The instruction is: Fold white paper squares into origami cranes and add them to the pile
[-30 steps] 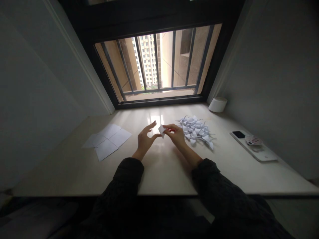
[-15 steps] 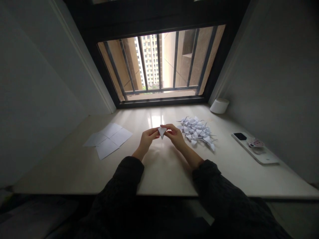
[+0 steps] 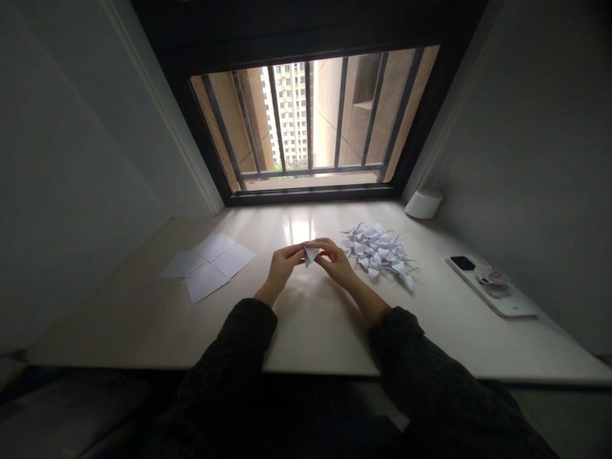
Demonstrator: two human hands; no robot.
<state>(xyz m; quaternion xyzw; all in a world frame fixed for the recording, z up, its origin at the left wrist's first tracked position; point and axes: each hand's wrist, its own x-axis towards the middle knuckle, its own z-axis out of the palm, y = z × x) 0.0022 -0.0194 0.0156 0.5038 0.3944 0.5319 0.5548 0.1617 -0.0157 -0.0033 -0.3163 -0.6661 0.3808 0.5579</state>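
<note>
A small folded piece of white paper point(image 3: 310, 254), roughly triangular with a point facing down, is held up between my two hands over the sill. My left hand point(image 3: 283, 264) pinches its left side. On the other side, the fingers of my right hand point(image 3: 335, 260) close on its top and right edge. Just right of my right hand lies a pile of folded white paper pieces point(image 3: 380, 252), several with thin pointed ends. Flat square sheets of white paper point(image 3: 208, 282) lie to the left, partly overlapping.
A white phone point(image 3: 507, 303) with a round grip on its back lies at the right. Behind it, a white cylindrical object point(image 3: 423, 204) stands against the wall by the barred window point(image 3: 315, 121). The pale sill point(image 3: 315, 344) ends in a front edge close to me.
The folded paper has tilted slightly between my fingers, and my right fingers have shifted a little over its top. The camera view has moved slightly.
</note>
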